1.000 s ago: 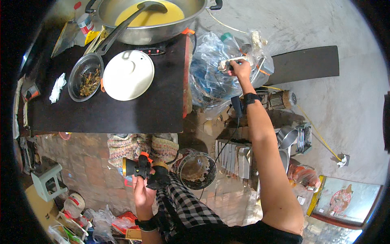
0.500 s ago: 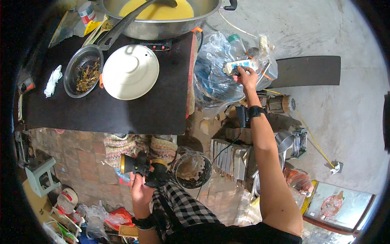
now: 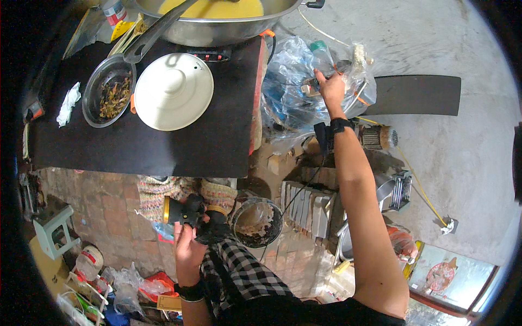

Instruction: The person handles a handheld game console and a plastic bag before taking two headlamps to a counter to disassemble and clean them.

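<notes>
My left hand (image 3: 189, 247) is closed around a black device with gold-rimmed round ends (image 3: 187, 211), held low in front of the table. Its kind is not plain; it looks somewhat like binoculars or a pair of lamps. My right arm stretches forward past the table's right edge. At its end my right hand (image 3: 333, 89) grips a small white block (image 3: 310, 88), mostly hidden by the fingers, over a heap of clear plastic bags (image 3: 285, 106). A black object with a cable (image 3: 322, 137) hangs by my right wrist.
On the dark table (image 3: 217, 146) are a white lid (image 3: 174, 92), a bowl of dried bits (image 3: 114, 100), a ladle (image 3: 157, 35) and a large metal basin (image 3: 217, 31) of yellow liquid. Below stand a bucket (image 3: 255, 223), a motor (image 3: 380, 137) and a pale green stool (image 3: 54, 233).
My right hand has moved slightly forward and turned, so the white block's blue-marked face no longer shows. My left hand keeps its hold on the black device. The view has shifted a little.
</notes>
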A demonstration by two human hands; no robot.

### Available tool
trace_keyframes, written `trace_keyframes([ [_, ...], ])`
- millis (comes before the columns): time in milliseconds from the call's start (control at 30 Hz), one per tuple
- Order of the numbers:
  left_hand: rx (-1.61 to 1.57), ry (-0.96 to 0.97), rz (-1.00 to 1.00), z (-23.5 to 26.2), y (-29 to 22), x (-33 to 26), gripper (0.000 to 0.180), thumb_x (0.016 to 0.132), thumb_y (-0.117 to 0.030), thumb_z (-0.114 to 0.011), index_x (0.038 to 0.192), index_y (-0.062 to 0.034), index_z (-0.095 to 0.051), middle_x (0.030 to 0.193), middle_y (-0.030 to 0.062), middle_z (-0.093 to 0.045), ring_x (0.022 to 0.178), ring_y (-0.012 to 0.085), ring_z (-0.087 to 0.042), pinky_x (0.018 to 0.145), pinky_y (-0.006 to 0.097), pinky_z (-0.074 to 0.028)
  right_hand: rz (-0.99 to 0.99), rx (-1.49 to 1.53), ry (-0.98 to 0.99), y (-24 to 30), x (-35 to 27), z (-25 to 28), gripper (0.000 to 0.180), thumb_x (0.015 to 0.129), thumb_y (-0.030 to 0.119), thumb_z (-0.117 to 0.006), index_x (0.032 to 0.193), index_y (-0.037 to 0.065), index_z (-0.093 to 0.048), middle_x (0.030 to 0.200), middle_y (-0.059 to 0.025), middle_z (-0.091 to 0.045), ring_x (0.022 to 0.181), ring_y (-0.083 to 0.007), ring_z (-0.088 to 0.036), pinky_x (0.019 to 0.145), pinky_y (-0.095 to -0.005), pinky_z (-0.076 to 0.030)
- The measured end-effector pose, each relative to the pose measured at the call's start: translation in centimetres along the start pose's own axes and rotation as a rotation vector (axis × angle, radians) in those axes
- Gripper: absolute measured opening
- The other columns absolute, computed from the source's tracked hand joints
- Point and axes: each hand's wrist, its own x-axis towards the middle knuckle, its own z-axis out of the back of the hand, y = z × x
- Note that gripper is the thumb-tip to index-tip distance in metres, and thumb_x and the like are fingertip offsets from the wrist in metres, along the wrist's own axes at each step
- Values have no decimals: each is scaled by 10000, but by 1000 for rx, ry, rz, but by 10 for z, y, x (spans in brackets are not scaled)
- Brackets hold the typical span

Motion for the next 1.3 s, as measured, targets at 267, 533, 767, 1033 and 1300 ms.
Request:
trace_keyframes([
  [267,-13,18,0,7,2,2,411,903,-175,-426,1284,-70,-313,1174,104,-471,1019,214,-498,887,390,-409,-1,-12,19,0,-1,-5,512,701,487,-603,766,-20,-619,766,-229,-610,769,-380,-594,702,-441,-456],
  [533,-38,10,39,2,5,7,415,893,-191,-456,1264,-39,-350,1155,106,-490,1025,219,-498,892,400,-405,-23,83,-78,6,-14,-3,433,710,393,-584,753,-38,-572,740,-248,-599,744,-404,-584,697,-458,-450],
  [767,-8,47,76,8,12,7,437,885,-191,-477,1278,-73,-330,1160,106,-487,1020,217,-501,888,399,-408,-18,120,-127,4,-14,-7,407,690,359,-597,727,-46,-597,728,-251,-597,741,-407,-585,715,-446,-453],
  [1033,32,65,74,24,12,-8,477,874,-171,-488,1301,-80,-295,1187,94,-470,1035,231,-497,884,427,-413,-85,194,-111,2,-22,-11,436,667,394,-627,806,-16,-570,779,-237,-603,774,-401,-580,701,-472,-450],
  [1300,101,64,104,18,11,-9,462,880,-196,-477,1290,-79,-299,1169,81,-466,1025,229,-487,886,414,-404,-86,92,-112,1,-23,-17,455,662,416,-593,765,-27,-598,786,-244,-604,783,-387,-589,729,-437,-457],
])
